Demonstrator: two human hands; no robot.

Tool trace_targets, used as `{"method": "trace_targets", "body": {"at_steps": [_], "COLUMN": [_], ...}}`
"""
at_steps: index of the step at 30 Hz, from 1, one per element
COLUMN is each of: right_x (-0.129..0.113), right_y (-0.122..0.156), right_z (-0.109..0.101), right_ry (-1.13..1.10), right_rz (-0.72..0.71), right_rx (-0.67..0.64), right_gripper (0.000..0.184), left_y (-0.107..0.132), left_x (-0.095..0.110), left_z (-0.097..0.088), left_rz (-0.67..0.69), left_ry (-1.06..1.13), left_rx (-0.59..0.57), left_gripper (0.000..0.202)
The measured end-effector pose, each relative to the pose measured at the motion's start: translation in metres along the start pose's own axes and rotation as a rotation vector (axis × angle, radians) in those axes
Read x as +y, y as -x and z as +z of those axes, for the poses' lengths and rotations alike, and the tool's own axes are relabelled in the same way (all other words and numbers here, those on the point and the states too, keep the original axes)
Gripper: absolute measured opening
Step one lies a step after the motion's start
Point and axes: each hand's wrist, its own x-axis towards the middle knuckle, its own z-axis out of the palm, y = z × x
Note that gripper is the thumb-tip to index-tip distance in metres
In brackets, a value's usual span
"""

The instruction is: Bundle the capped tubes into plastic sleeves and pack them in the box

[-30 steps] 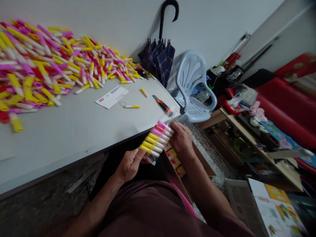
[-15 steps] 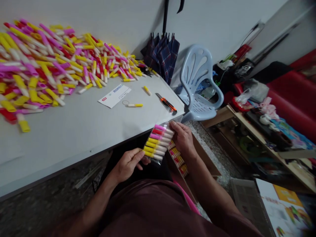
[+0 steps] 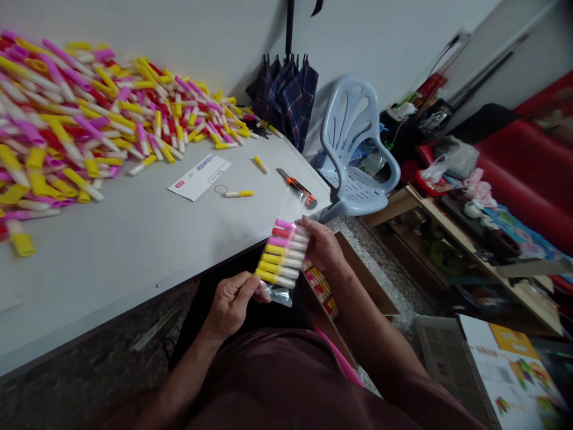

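A clear plastic bag (image 3: 283, 254) holds a row of several coloured tubes with white ends: pink and red at the top, yellow below. My left hand (image 3: 233, 301) pinches its lower left side between thumb and fingers. At the upper right, my right hand (image 3: 323, 243) grips the bag's other side, its fingertips partly hidden by the bag. Loose clear film shows below the lowest tube. Both hands are just off the front edge of the white table (image 3: 188, 239). Under my right arm stands a cardboard box (image 3: 367, 280) with bundles of similar tubes (image 3: 323, 289) inside.
A large heap of loose tubes (image 3: 111, 119) covers the table's back left. A printed paper slip (image 3: 197, 177), a rubber band (image 3: 221, 189), two single tubes and an orange utility knife (image 3: 298, 186) lie nearer. Beyond are a folded umbrella (image 3: 286, 95) and a blue plastic chair (image 3: 353, 137).
The bag has tilted slightly and more clear film shows at its lower end. Both hands keep their hold on it. The view has shifted a little to the right.
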Motion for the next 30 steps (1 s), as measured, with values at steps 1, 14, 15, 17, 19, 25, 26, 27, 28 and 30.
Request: {"method": "trace_targets", "body": {"at_steps": [1,14,15,17,19,25,26,27,28,30], "right_x": [0.001,-0.081,-0.095,-0.115,-0.12,-0.05,-0.039,-0.032,-0.029,-0.033], "right_y": [-0.002,0.05,0.059,0.074,0.08,0.064,0.062,0.062,0.062,0.065], "right_z": [-0.001,-0.021,-0.029,-0.046,-0.067,-0.136,-0.146,-0.155,-0.163,-0.172], "right_ry": [-0.005,0.457,0.512,0.613,0.701,0.851,0.863,0.872,0.878,0.848], "right_rz": [0.027,-0.454,-0.535,-0.669,-0.758,-0.54,-0.518,-0.509,-0.502,-0.486], "right_rx": [-0.02,0.181,0.245,0.378,0.515,0.572,0.608,0.642,0.662,0.666], "right_gripper": [0.044,0.028,0.026,0.025,0.025,0.051,0.051,0.05,0.049,0.046], "left_y": [-0.002,-0.021,-0.024,-0.029,-0.031,-0.023,-0.021,-0.02,-0.02,-0.022], "left_x": [-0.003,-0.019,-0.019,-0.021,-0.029,-0.06,-0.063,-0.064,-0.064,-0.06], "left_z": [0.0,0.035,0.037,0.04,0.04,0.039,0.039,0.039,0.039,0.04], "left_rz": [-0.013,-0.116,-0.114,-0.115,-0.131,-0.212,-0.214,-0.216,-0.219,-0.227], "left_ry": [0.001,0.096,0.082,0.042,0.029,0.038,0.028,0.021,0.016,0.022], "left_rx": [0.012,-0.118,-0.15,-0.174,-0.162,-0.17,-0.184,-0.192,-0.193,-0.185], "left_gripper": [0.049,0.044,0.043,0.04,0.039,0.04,0.04,0.041,0.042,0.043]}}
